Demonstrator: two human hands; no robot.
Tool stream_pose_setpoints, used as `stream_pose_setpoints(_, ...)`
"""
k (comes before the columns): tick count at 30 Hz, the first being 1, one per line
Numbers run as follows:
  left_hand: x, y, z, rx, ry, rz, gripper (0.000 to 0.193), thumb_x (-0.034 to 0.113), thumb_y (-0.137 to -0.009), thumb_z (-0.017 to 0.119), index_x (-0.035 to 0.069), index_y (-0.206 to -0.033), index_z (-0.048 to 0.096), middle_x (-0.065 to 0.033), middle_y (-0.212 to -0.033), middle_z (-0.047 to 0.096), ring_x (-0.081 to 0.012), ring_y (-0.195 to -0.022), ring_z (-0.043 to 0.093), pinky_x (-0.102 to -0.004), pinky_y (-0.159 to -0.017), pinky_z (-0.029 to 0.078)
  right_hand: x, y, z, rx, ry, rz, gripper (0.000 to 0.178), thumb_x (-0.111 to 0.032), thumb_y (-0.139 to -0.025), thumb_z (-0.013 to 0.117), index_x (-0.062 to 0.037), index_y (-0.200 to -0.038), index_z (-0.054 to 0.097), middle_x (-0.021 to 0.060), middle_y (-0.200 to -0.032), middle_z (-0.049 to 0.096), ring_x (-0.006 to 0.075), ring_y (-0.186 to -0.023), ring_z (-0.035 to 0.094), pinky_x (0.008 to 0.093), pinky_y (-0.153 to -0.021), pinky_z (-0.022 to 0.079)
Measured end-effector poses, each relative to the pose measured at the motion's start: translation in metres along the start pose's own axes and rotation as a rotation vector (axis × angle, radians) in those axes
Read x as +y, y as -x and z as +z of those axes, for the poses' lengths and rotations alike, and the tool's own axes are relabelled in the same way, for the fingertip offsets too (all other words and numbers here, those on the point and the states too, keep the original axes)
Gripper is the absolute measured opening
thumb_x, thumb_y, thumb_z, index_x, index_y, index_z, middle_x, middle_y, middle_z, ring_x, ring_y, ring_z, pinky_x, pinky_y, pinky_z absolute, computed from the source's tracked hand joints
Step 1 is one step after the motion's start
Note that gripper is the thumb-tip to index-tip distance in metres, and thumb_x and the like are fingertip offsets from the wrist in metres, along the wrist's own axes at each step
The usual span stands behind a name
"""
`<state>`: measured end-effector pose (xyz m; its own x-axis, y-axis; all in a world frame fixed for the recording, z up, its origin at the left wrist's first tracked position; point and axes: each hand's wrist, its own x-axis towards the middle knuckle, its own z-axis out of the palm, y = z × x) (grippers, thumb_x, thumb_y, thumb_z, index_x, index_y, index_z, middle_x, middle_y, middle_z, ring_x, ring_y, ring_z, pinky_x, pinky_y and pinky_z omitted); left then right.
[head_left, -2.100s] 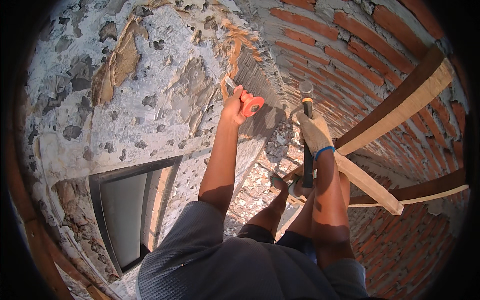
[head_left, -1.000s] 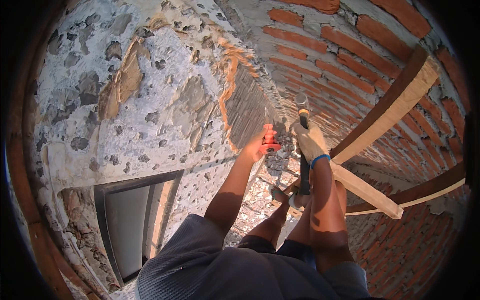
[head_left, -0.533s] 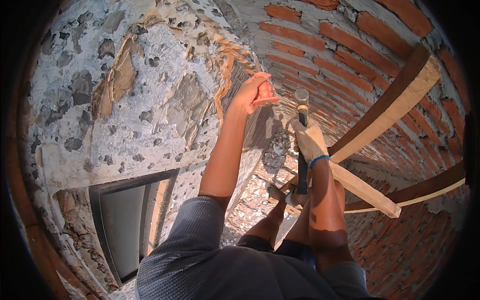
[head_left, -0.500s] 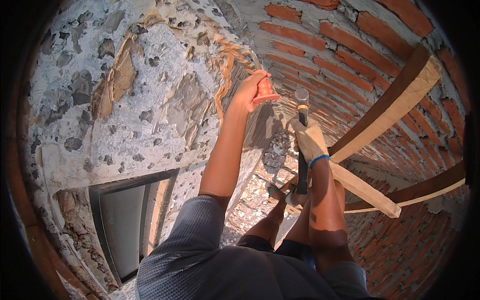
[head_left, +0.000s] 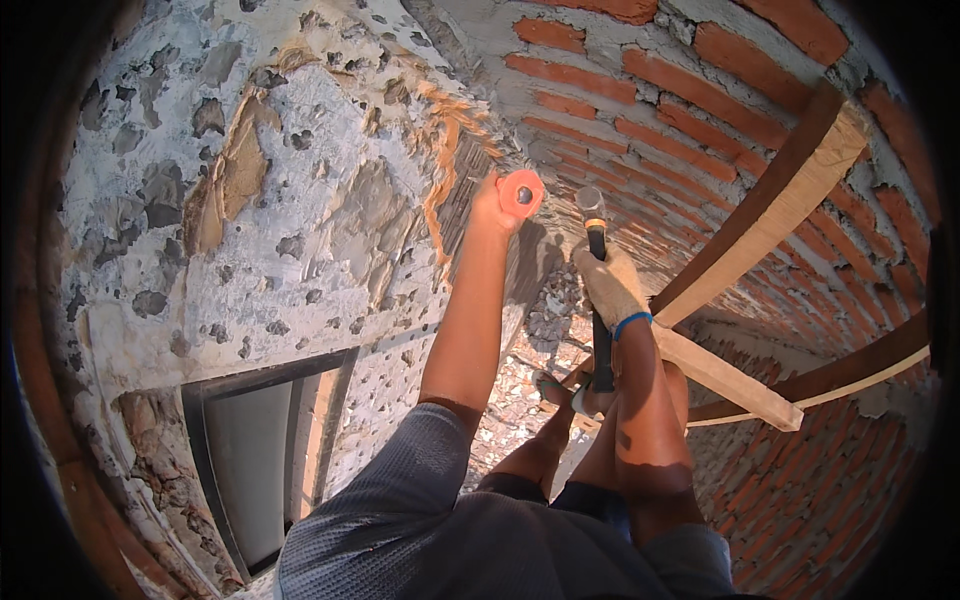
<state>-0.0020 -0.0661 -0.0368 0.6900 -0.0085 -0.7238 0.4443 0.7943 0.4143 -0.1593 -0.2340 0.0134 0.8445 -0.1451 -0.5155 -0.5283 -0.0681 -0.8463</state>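
Note:
My bare left hand is closed around a chisel with an orange-red hand guard. The round guard faces me with the dark metal striking end at its centre, and it hides most of my fingers. The blade is out of sight on the far side, by the chipped edge of the plastered wall. To the right, my gloved right hand grips a hammer by its black handle. Its metal head points up, close to the chisel but apart from it.
A brick wall rises on the right. Wooden beams cross in front of it, with a short timber below. At lower left is a dark-framed window. Broken rubble covers the ground near my feet.
The chisel has tilted so that its guard and striking end now face me instead of showing side-on. The hammer has shifted slightly left and down in the picture.

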Motion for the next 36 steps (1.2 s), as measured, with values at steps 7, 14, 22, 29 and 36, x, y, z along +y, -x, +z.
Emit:
stream_pose_setpoints(7, 0.013, 0.031, 0.008, -0.621, -0.787, 0.121, 0.021, 0.027, -0.104, 0.057, 0.008, -0.100, 0.051, -0.0038, -0.078, 0.059, -0.0167, -0.065, 0.062, -0.0307, -0.058, 0.053, 0.000, -0.004, -0.003, -0.026, -0.029, 0.074, 0.024, -0.031, -0.091, 0.063, -0.0066, -0.093, 0.061, 0.0000, -0.065, 0.051, 0.0129, -0.055, 0.051, 0.0336, -0.052, 0.042)
stream_pose_setpoints(14, -0.004, 0.003, 0.024, -0.240, -0.610, 0.101, 0.027, 0.032, -0.105, 0.053, 0.008, -0.095, 0.049, -0.0048, -0.076, 0.056, -0.0180, -0.062, 0.058, -0.0323, -0.056, 0.054, -0.002, -0.003, 0.001, -0.019, -0.016, 0.062, 0.022, -0.030, -0.092, 0.062, -0.0075, -0.091, 0.063, -0.0005, -0.066, 0.050, 0.0119, -0.057, 0.050, 0.0330, -0.053, 0.041)
stream_pose_setpoints(22, -0.002, -0.005, -0.029, -0.665, -0.142, -0.113, 0.035, 0.033, -0.108, 0.045, -0.001, -0.109, 0.056, -0.0058, -0.085, 0.056, -0.0166, -0.080, 0.058, -0.0319, -0.075, 0.053, 0.004, -0.007, -0.005, -0.008, -0.030, 0.046, 0.028, -0.034, -0.092, 0.061, -0.0065, -0.088, 0.057, 0.0004, -0.065, 0.051, 0.0125, -0.055, 0.050, 0.0336, -0.052, 0.042)
stream_pose_setpoints(29, 0.038, 0.015, 0.010, -0.805, 0.018, -0.115, 0.043, 0.035, -0.107, 0.047, -0.006, -0.120, 0.054, -0.0080, -0.092, 0.056, -0.0198, -0.086, 0.057, -0.0332, -0.078, 0.054, -0.006, 0.001, 0.000, 0.013, -0.173, 0.063, 0.033, -0.035, -0.092, 0.061, -0.0023, -0.093, 0.059, 0.0015, -0.064, 0.053, 0.0133, -0.053, 0.052, 0.0322, -0.048, 0.041)
stream_pose_setpoints(36, 0.054, 0.021, 0.015, -0.595, -0.233, -0.130, 0.038, 0.034, -0.104, 0.054, -0.004, -0.112, 0.056, -0.0110, -0.093, 0.060, -0.0202, -0.084, 0.060, -0.0325, -0.072, 0.056, -0.010, 0.012, 0.011, -0.028, -0.147, -0.212, 0.043, -0.043, -0.095, 0.062, -0.0039, -0.113, 0.060, 0.0016, -0.078, 0.058, 0.0107, -0.065, 0.052, 0.0297, -0.057, 0.044)
